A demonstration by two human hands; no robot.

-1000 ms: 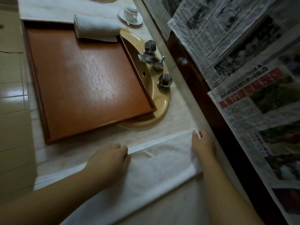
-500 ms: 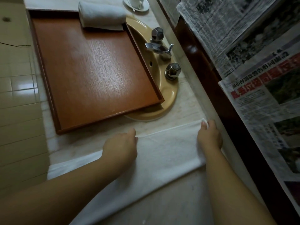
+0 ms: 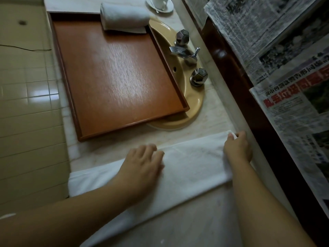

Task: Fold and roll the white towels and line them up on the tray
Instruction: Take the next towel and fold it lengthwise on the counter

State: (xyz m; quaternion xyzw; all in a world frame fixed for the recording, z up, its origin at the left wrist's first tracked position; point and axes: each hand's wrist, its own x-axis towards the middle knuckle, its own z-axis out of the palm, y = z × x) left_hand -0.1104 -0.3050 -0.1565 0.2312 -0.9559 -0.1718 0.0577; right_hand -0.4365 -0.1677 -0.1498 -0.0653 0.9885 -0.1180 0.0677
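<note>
A white towel (image 3: 192, 164) lies folded into a long strip across the marble counter, in front of the wooden tray (image 3: 117, 72). My left hand (image 3: 142, 163) rests flat on the middle of the strip with its fingers spread. Over at the strip's far right corner, by the counter's back ledge, my right hand (image 3: 237, 148) pinches the cloth. One rolled white towel (image 3: 124, 17) sits at the tray's far end. The tray's floor is otherwise bare.
The tray lies over a tan sink (image 3: 192, 107) with a chrome tap and two knobs (image 3: 187, 52). A cup on a saucer (image 3: 160, 3) stands behind the rolled towel. Newspaper (image 3: 284, 68) covers the wall on the right. Tiled floor (image 3: 26, 104) drops off left of the counter.
My left hand has flattened out on the towel, its fingers now spread. The right hand keeps its hold on the corner. The view has shifted, so everything sits lower and further right in frame.
</note>
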